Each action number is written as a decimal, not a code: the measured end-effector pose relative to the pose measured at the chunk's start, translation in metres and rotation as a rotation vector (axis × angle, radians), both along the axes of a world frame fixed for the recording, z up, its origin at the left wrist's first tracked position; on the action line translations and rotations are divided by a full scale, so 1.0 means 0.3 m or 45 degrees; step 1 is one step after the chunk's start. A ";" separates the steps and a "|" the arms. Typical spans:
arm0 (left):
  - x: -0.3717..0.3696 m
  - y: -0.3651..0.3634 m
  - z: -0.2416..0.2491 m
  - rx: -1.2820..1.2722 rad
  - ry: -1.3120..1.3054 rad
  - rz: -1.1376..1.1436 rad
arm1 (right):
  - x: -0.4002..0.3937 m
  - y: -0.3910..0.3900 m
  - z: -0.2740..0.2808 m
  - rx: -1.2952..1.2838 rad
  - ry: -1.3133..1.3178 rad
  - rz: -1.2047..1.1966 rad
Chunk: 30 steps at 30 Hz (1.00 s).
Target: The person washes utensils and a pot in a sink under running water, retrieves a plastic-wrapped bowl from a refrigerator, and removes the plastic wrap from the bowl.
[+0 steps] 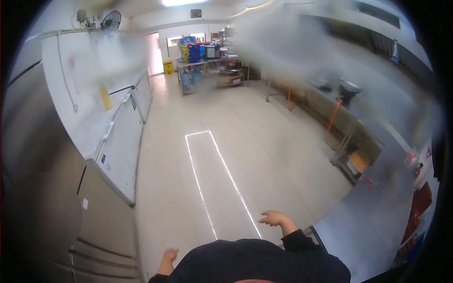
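My right hand (273, 218) hangs out in front of my dark top, with its fingers apart and nothing in them. It is above the tiled floor (160, 188), near the corner of a metal worktable (358, 236) but apart from it. At the lower left, my left hand (170, 255) is beside my body, slightly blurred. Its visible fingers stretch outward, and I see nothing held. Neither hand touches anything that I can make out.
White chest freezers (118, 141) and a steel cabinet (106, 221) line the left side. Ahead stands a metal table (188, 63) bearing bags and pots, with blue water jugs (191, 78) below. A yellow bin (168, 67) stands by the doorway. Steel counters run along the right. Blurry patches obscure parts of the view.
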State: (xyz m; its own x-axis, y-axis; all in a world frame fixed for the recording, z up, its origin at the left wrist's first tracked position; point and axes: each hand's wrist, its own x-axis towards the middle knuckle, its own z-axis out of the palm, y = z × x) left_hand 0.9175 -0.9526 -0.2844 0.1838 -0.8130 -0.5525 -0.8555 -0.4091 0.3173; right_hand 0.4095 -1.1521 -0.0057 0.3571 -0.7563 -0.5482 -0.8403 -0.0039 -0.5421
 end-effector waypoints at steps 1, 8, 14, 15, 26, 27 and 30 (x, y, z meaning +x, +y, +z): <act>-0.011 0.024 0.037 0.188 0.085 0.058 | 0.054 -0.134 -0.032 -0.114 0.033 0.034; 0.075 -0.283 0.249 0.410 0.283 0.543 | 0.664 -1.037 0.252 0.120 -0.483 0.383; 0.390 -0.891 0.247 0.476 0.291 0.624 | 0.928 -1.909 -0.332 -0.439 -0.162 0.390; 0.447 -1.005 0.258 0.493 0.279 0.597 | 0.851 -2.013 -0.491 -0.664 -0.135 0.322; 1.310 -3.336 0.488 -0.462 0.027 0.562 | 0.543 -2.711 -0.686 0.337 0.666 -0.217; 1.330 -3.526 0.528 -0.459 0.155 0.606 | 0.595 -2.830 -0.707 0.351 0.673 -0.225; 1.350 -3.922 0.393 -0.341 0.305 0.670 | 0.802 -3.243 -0.777 0.336 0.683 -0.109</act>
